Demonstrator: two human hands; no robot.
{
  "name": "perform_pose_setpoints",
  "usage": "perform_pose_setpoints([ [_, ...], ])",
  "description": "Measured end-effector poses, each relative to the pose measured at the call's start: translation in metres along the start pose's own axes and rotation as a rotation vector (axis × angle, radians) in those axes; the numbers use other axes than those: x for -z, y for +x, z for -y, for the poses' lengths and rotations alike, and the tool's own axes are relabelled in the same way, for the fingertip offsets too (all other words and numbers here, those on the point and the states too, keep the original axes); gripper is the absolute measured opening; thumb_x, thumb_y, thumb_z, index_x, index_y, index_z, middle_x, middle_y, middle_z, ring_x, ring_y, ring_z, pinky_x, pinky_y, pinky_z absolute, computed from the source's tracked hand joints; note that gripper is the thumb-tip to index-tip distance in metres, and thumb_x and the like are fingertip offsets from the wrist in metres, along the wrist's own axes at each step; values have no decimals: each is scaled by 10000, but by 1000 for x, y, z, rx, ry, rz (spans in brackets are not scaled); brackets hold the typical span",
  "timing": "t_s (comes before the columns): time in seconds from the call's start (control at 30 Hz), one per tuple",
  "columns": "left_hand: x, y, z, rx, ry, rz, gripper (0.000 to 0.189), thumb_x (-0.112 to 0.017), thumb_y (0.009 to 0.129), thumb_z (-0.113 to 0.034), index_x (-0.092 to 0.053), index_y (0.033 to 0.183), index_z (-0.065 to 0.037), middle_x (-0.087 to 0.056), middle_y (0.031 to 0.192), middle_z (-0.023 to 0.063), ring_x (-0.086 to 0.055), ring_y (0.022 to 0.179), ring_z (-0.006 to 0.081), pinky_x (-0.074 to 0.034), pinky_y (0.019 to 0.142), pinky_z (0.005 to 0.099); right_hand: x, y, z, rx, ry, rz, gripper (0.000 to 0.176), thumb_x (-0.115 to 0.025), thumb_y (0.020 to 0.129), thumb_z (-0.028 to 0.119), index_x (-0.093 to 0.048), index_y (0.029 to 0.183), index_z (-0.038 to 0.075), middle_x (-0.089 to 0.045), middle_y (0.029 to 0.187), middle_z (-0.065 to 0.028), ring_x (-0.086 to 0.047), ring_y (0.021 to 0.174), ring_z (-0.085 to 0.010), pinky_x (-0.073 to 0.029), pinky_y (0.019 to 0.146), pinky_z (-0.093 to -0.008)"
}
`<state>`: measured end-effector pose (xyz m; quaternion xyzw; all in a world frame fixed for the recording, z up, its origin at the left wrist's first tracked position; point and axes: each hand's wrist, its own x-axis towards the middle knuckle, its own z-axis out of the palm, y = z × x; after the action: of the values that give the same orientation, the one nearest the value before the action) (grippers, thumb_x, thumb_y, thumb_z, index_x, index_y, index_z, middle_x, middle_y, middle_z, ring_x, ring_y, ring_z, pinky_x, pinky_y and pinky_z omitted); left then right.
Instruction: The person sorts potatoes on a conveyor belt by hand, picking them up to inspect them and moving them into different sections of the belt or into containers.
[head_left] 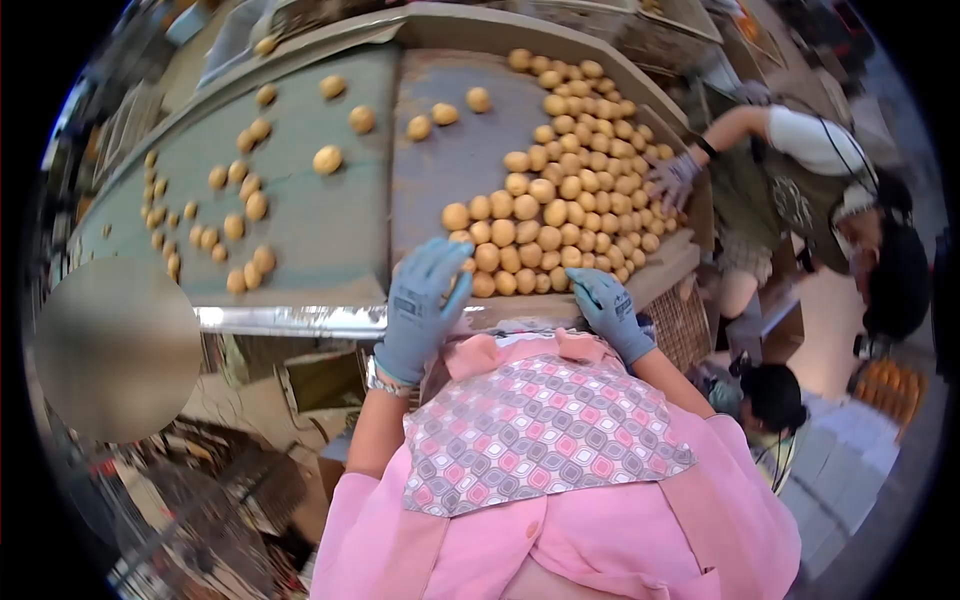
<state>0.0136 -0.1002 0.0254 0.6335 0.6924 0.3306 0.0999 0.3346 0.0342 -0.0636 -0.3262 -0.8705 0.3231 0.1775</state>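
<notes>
My left hand (425,305), in a grey-blue glove, rests with fingers spread at the near edge of the sorting table (450,150), its fingertips touching the closest yellow-brown potatoes (555,215). In the same kind of glove, my right hand (605,310) lies at the near edge just below the pile, fingers loosely apart and holding nothing. The potatoes are packed in a dense heap across the right part of the table. Below my hands I see my pink top and patterned apron.
A conveyor belt (300,220) on the left carries scattered potatoes (327,159). Another person's gloved hand (675,178) reaches into the pile from the right. A second person crouches at lower right (775,400). A metal rail (290,320) borders the near edge.
</notes>
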Motion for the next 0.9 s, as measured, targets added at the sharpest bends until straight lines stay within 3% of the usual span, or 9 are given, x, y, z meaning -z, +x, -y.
perform_pose_setpoints([
  [0.17, -30, -2, -16, -204, 77, 294, 312, -756, 952, -154, -707, 1251, -77, -727, 1237, 116, -679, 1170, 323, -529, 1021, 469, 29, -64, -49, -406, -165, -596, 386, -606, 1039, 83, -665, 1417, 33, -688, 1373, -193, -638, 1304, -359, -501, 1137, -437],
  [0.27, -23, 5, -26, -123, 38, 331, 315, -747, 950, -147, -723, 1249, -50, -744, 1209, 149, -693, 1126, 357, -533, 1010, 476, 34, -100, -129, -765, -178, -825, 495, -600, 1014, 74, -574, 1506, 25, -624, 1455, -227, -596, 1351, -397, -450, 1199, -459],
  [0.37, -23, 14, -37, -66, 68, 405, 306, -739, 943, -135, -733, 1234, -37, -755, 1191, 164, -704, 1104, 374, -537, 998, 479, 34, -130, -215, -715, -468, -587, 600, -640, 898, 19, -584, 1496, 40, -587, 1511, -212, -543, 1397, -427, -426, 1204, -509],
  [0.6, -30, 13, -33, -1, 225, 393, 367, -741, 950, -122, -729, 1308, -41, -751, 1233, 187, -708, 1118, 377, -543, 1021, 478, 15, -88, -391, -597, -980, -17, 583, -509, 1026, 156, -473, 1605, 210, -449, 1658, -87, -409, 1541, -320, -290, 1286, -530],
  [0.7, -28, 13, -41, 30, 333, 346, 325, -748, 949, -115, -743, 1269, -56, -764, 1156, 171, -723, 1031, 362, -569, 939, 470, 14, -68, -446, -431, -1041, -31, 225, -581, 988, 205, -792, 1062, 204, -768, 1232, -63, -668, 1249, -290, -452, 1093, -499],
  [0.73, -28, 12, -42, 54, 361, 344, 307, -750, 950, -118, -750, 1252, -61, -767, 1131, 162, -725, 1007, 355, -572, 921, 466, 5, -70, -469, -493, -953, 161, 222, -596, 973, 203, -816, 988, 229, -806, 1078, -30, -722, 1104, -253, -470, 1022, -486],
  [0.77, -28, 10, -42, 78, 388, 341, 289, -752, 951, -120, -756, 1235, -67, -770, 1106, 153, -726, 983, 349, -575, 903, 463, -10, -70, -488, -516, -991, 162, 227, -605, 961, 192, -819, 905, 247, -807, 945, 4, -742, 974, -214, -480, 960, -483],
  [0.83, -27, 9, -44, 94, 401, 321, 196, -748, 965, -149, -779, 1149, -89, -772, 1030, 124, -728, 922, 334, -578, 860, 447, -24, -66, -494, -575, -983, 135, 214, -605, 973, 220, -767, 843, 272, -756, 917, 39, -722, 967, -185, -526, 894, -496],
  [0.9, -26, 10, -48, 182, 433, 361, 184, -743, 975, -181, -785, 1125, -84, -771, 1005, 134, -731, 908, 340, -581, 840, 442, -31, -60, -500, -955, -342, -82, 259, -594, 1011, 227, -841, 943, 190, -828, 981, -9, -772, 1027, -266, -520, 1047, -502],
])
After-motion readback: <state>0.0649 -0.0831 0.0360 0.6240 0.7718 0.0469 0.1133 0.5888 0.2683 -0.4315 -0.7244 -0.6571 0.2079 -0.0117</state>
